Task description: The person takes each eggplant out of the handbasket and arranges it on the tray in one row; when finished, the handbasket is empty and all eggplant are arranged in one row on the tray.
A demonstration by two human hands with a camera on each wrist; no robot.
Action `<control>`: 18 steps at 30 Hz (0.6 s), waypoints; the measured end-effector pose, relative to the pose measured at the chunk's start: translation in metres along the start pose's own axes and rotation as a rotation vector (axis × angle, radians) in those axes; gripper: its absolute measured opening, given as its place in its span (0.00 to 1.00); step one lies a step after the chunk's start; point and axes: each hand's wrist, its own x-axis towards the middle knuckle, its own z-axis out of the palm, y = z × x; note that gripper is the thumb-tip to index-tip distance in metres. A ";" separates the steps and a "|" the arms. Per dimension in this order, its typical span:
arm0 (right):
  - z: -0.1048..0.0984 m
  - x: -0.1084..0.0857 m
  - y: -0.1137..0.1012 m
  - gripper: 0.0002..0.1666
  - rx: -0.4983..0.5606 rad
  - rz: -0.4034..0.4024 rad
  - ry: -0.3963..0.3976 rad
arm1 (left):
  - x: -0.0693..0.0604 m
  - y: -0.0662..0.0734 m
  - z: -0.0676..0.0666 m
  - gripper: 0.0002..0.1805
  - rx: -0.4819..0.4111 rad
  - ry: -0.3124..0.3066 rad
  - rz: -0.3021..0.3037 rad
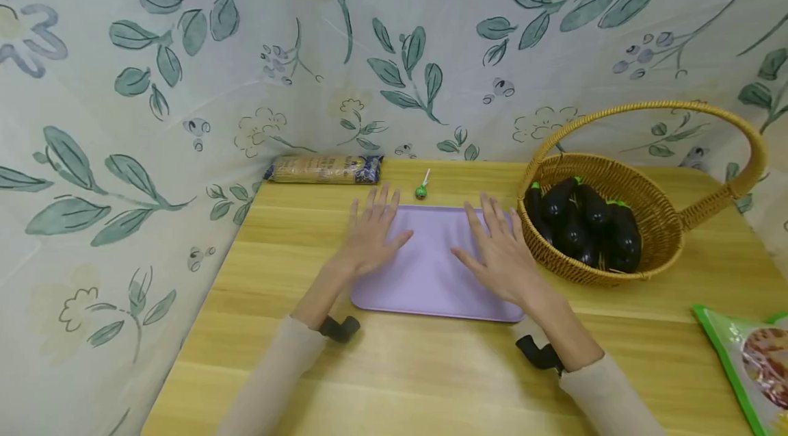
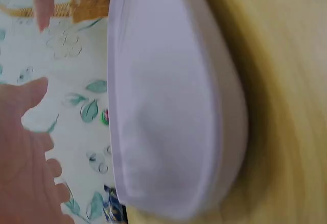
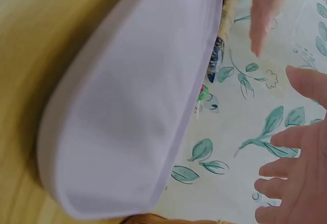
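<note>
A lilac tray (image 1: 431, 272) lies on the wooden table, and both hands are held over its two ends with fingers spread. The left hand (image 1: 371, 234) is above the tray's left end, palm down, holding nothing. Over the right end hovers the right hand (image 1: 501, 251), also holding nothing. In the left wrist view the left hand (image 2: 28, 157) shows apart from the tray (image 2: 163, 106); the right wrist view likewise shows a gap between the right hand (image 3: 299, 168) and the tray (image 3: 122, 101).
A green lollipop (image 1: 421, 191) lies behind the tray, with a long packet (image 1: 323, 170) to its left. At the right stands a tall-handled wicker basket (image 1: 661, 217) holding several eggplants (image 1: 574, 231). A green-edged bag (image 1: 754, 367) lies at the right front. Floral cloth hangs behind.
</note>
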 end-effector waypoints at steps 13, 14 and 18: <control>-0.042 -0.045 0.020 0.52 0.156 -0.045 -0.004 | -0.021 -0.072 -0.015 0.62 -0.386 -0.379 0.006; -0.045 -0.049 0.023 0.52 0.170 -0.050 0.007 | -0.022 -0.075 -0.016 0.64 -0.383 -0.397 0.004; -0.057 -0.060 0.037 0.52 0.204 -0.072 0.064 | -0.026 -0.084 -0.015 0.71 -0.349 -0.427 0.016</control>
